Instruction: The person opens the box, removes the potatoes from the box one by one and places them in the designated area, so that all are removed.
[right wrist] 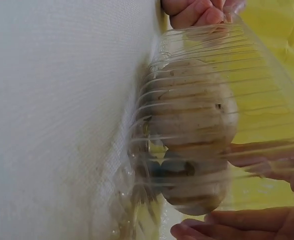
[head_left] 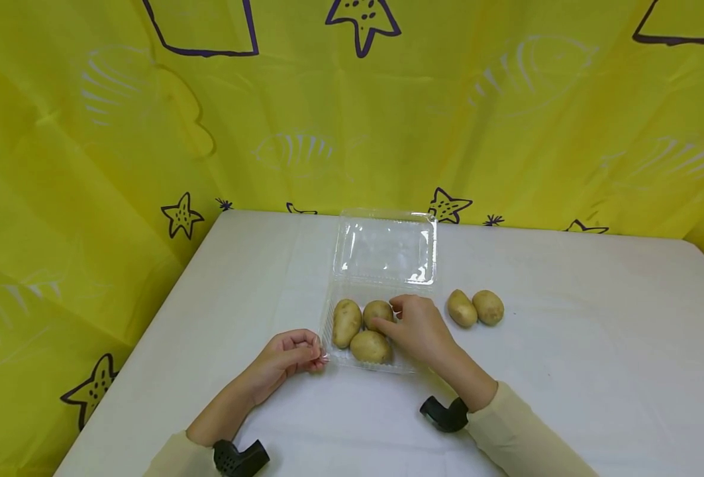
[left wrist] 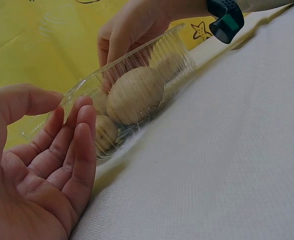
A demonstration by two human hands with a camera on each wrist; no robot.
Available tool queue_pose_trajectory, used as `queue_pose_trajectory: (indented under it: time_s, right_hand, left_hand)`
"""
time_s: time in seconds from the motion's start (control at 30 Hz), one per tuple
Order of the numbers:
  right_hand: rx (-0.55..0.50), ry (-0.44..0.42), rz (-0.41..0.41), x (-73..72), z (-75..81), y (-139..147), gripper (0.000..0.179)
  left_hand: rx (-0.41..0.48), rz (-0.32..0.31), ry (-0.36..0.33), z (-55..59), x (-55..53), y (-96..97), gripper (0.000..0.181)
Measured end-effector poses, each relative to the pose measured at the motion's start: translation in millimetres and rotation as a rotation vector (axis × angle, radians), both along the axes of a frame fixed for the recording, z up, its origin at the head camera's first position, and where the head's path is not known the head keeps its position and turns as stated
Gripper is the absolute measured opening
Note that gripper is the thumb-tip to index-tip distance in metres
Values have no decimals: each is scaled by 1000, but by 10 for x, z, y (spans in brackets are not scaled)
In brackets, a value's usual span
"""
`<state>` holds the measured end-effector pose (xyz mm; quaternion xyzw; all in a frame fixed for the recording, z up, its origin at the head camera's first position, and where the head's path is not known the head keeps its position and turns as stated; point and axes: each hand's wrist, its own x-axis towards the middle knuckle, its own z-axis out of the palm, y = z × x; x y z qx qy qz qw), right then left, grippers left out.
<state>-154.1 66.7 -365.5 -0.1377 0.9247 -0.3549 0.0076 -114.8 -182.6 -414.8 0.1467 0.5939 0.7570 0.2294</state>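
A clear plastic clamshell box lies on the table with its lid folded back. Inside are three potatoes: a long potato on the left, a front potato, and a small round potato behind it. My right hand reaches in from the right, thumb and fingers around the round one. At the near left corner, my left hand pinches the box's rim between thumb and fingertips. The left wrist view shows that thumb on the rim, with a potato behind the ribbed wall.
Two more potatoes, one pointed and one rounder, sit side by side to the right of the box. A white cloth covers the table. Behind it hangs a yellow patterned curtain.
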Motion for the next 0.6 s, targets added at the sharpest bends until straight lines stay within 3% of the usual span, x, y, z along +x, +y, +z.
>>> queue_pose_trajectory:
  time_s: [0.13, 0.6]
  right_hand:
    - [-12, -24, 5, -6, -7, -17, 41]
    - [-11, -72, -17, -27, -20, -83, 27]
  left_hand:
    - [2, -1, -3, -1, 0, 0, 6]
    - [-2, 0, -5, 4, 7, -4, 5]
